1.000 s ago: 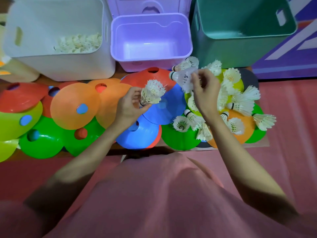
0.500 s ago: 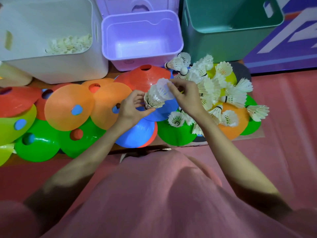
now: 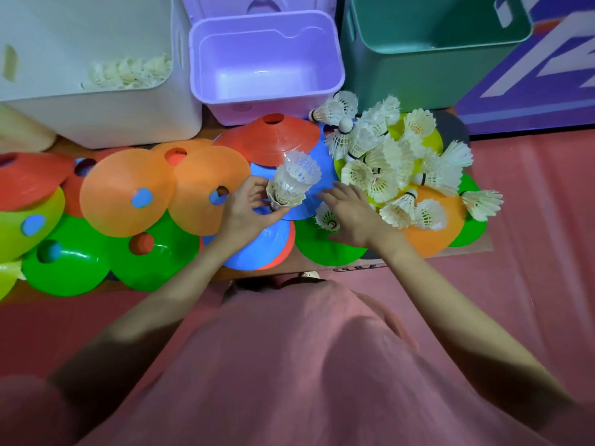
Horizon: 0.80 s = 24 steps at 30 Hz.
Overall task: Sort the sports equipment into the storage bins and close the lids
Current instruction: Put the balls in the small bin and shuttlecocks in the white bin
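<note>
My left hand point(image 3: 245, 210) grips a stack of nested white shuttlecocks point(image 3: 294, 181) above a blue cone. Just right of the stack, my right hand point(image 3: 351, 214) hovers with loose fingers and holds nothing, beside a single shuttlecock point(image 3: 325, 217) on a green cone. A pile of loose shuttlecocks point(image 3: 396, 162) lies on yellow and orange cones to the right. The white bin point(image 3: 106, 114) at the back left holds several shuttlecocks. A purple bin point(image 3: 267, 98) and a teal bin point(image 3: 428, 75) stand behind, both bare inside.
Flat cones in orange point(image 3: 125, 194), green point(image 3: 64, 268), red point(image 3: 273, 140) and blue point(image 3: 257, 246) overlap across the floor in front of the bins. A second purple container point(image 3: 257, 3) stands behind the purple bin. Pink mat surrounds the board.
My right hand set its shuttlecock into the stack in my left hand, let go, and dropped down to the right toward the pile.
</note>
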{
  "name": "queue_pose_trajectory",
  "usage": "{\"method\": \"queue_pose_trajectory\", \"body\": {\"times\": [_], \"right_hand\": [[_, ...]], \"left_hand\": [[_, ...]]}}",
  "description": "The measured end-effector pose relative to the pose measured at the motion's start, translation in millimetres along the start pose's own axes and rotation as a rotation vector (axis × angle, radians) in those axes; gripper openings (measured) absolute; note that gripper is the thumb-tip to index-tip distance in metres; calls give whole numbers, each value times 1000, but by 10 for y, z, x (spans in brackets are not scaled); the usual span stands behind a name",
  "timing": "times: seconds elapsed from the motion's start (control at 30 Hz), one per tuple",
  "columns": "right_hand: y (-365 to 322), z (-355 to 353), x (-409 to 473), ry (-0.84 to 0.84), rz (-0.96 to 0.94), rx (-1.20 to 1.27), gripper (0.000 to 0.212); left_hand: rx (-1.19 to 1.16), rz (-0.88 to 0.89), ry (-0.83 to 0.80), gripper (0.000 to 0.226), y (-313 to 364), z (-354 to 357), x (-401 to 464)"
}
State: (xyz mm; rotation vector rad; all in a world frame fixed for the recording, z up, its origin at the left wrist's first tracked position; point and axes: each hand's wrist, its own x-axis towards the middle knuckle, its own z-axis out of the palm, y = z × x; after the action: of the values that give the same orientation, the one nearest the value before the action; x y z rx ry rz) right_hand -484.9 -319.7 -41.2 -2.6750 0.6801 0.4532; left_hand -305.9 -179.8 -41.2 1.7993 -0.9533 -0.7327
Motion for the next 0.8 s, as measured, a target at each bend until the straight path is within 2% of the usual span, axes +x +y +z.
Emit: {"method": "queue_pose_trajectory", "body": {"times": [0.07, 0.17, 0.33, 0.4, 0.63, 0.7, 0.8], "right_hand": [[-24, 38, 37, -41, -10, -97, 87], [-21, 57, 79, -3, -15, -141, 73], [-27, -51, 67, 115, 40, 81, 67], [-49, -176, 42, 209, 67, 236, 66], [-412, -744, 117, 818, 39, 645, 53], [-577, -894, 204, 896, 32, 704, 50], [-788, -1043, 370, 842, -39, 710, 50]], "left_hand": [[-4, -2, 8, 45, -10, -10, -7], [-8, -11, 18, 45, -10, -42, 1], [-11, -20, 51, 46, 2, -143, 45], [-2, -16, 75, 47, 16, -217, 77], [54, 62, 129, 44, 111, -593, 183], [79, 86, 132, 45, 121, -734, 235], [120, 112, 147, 47, 86, -972, 327]]}}
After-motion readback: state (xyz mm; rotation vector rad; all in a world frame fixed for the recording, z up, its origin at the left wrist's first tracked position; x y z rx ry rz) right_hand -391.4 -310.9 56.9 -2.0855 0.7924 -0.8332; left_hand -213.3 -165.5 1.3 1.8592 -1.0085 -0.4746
